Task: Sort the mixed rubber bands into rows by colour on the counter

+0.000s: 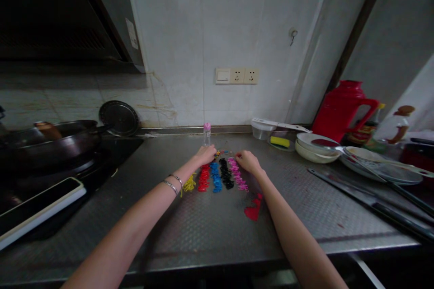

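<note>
On a steel counter (210,221) lie small coloured pieces sorted into rows: yellow (189,184), red (204,178), blue (215,177), black (226,174) and pink (237,174). A separate red heap (253,209) lies nearer me, beside my right forearm. A small mixed pile (224,152) sits at the far end of the rows. My left hand (205,154), with two bracelets at the wrist, rests curled at the left of that pile. My right hand (247,160) is curled at its right, fingers pinched by the pink row. What either pinch holds is too small to make out.
A small clear bottle with a pink cap (206,133) stands just behind my left hand. A wok (50,137) and lid (119,118) sit on the stove at left. Bowls and plates (315,146), a sponge (280,142), a red jug (342,108) and knives (369,198) crowd the right.
</note>
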Demonstrator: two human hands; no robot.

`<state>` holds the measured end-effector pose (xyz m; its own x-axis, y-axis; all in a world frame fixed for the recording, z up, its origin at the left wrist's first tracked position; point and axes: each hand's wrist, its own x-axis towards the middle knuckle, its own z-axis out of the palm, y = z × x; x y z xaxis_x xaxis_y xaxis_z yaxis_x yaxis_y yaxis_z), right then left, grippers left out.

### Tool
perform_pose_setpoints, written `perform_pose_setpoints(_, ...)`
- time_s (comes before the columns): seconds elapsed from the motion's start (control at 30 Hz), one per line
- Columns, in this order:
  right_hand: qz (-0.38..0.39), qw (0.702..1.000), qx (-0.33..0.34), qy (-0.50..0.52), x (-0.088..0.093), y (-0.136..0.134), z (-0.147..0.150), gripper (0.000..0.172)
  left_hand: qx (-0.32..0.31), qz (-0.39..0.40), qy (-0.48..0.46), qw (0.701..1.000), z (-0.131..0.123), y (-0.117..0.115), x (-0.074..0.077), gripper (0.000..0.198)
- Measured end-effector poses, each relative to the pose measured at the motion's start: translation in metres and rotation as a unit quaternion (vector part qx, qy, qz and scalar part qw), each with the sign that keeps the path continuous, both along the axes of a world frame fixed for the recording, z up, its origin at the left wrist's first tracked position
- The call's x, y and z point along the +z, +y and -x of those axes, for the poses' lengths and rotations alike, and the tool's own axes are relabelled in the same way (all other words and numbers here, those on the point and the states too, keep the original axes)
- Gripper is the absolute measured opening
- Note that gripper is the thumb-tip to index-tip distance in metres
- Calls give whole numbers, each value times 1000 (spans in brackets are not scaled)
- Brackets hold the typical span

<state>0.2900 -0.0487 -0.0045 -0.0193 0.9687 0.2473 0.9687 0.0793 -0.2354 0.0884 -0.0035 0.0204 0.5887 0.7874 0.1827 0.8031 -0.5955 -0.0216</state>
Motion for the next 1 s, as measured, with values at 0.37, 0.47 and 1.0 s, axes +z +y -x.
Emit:
perform_pose_setpoints(0.37, -11, 1000, 4, 4, 5, -1, 1, 26, 4, 26, -118, 993, 5, 21, -10, 16)
perform_pose_setpoints(0.47, -6, 1000, 2, 8, 6, -1, 3, 27, 3, 44, -163, 986, 9, 20, -7, 15)
perform_pose_setpoints(1.0, 14, 1000, 10, -5, 2, -2, 8, 27, 44, 123, -301, 944, 113, -1, -21, 21)
